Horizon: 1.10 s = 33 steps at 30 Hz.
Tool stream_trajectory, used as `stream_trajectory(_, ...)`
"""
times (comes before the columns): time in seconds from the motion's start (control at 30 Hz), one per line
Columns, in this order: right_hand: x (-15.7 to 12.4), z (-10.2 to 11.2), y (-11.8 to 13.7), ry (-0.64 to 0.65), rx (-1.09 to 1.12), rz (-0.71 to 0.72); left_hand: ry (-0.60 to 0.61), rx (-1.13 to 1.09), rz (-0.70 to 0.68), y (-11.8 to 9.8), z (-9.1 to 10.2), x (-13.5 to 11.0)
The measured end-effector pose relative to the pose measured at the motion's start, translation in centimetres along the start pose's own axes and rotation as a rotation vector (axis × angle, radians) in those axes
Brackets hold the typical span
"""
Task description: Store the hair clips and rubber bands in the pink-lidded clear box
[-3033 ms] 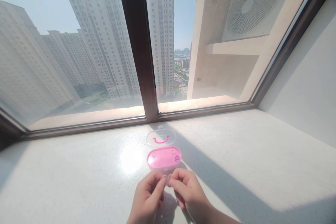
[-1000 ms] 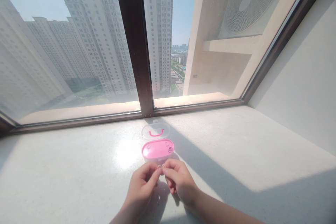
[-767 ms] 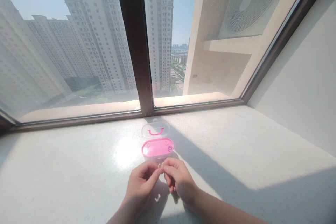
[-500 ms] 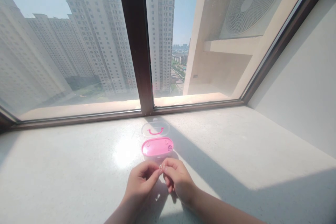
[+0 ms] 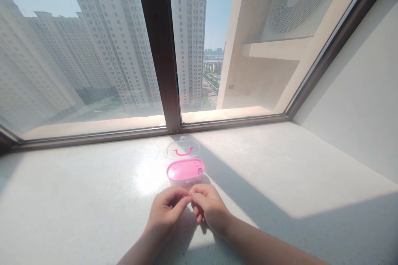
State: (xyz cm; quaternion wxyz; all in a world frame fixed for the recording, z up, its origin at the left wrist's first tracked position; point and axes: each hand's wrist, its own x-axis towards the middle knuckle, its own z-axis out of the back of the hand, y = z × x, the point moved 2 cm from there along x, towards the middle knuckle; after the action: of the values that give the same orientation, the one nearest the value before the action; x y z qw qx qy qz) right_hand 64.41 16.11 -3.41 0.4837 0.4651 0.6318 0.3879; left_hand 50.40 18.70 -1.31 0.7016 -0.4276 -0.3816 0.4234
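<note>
Between my hands is a tiny pale loop point(image 5: 191, 193), pinched from both sides and too small to name surely. My left hand point(image 5: 169, 207) holds it between thumb and index finger. From the right, the thumb and forefinger of my right hand point(image 5: 211, 207) close on it, with the other fingers curled below. Just beyond the fingertips stands a small oval plastic box point(image 5: 178, 182) with a pink inner tray point(image 5: 185, 169). A dark little coil point(image 5: 200, 171) lies at the tray's right end. The clear lid point(image 5: 172, 149) is tipped back, showing its pink handle point(image 5: 184, 153).
The pale windowsill point(image 5: 77, 203) spreads around my hands, with bright glare left of the box and a shadow band to its right. A brown window frame point(image 5: 174, 126) borders the back. A white wall point(image 5: 357, 112) bounds the right side.
Both hands keep their pinch, and the pale loop shows a little more between the fingertips. The whole scene sits slightly higher in view.
</note>
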Motion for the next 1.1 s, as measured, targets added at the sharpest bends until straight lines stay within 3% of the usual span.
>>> stream_trajectory(0.33, -0.2, -0.1, 0.1, 0.050, 0.023, 0.015, -0.003, 0.066, 0.008, 0.1, -0.1, -0.1)
stream_trajectory(0.57, 0.2, 0.1, -0.2, 0.054, 0.024, 0.036, -0.015, 0.180, -0.077, -0.4, 0.4, -0.4)
stream_trajectory(0.8, -0.1, -0.3, 0.1, 0.047, -0.055, 0.060, -0.254, 0.302, -0.035, -1.6, 2.9, 0.4)
stream_trajectory(0.9, -0.2, -0.5, 0.2, 0.036, -0.114, 0.059, -0.282, 0.331, 0.022, -2.3, 3.6, 1.1)
stream_trajectory(1.0, -0.3, -0.5, 0.2, 0.035, -0.157, 0.044, -0.245, 0.402, 0.043, -2.9, 3.9, 1.7)
stream_trajectory(1.1, -0.2, -0.5, 0.2, 0.038, -0.171, 0.054, -0.107, 0.496, 0.083, -3.2, 4.0, 2.6)
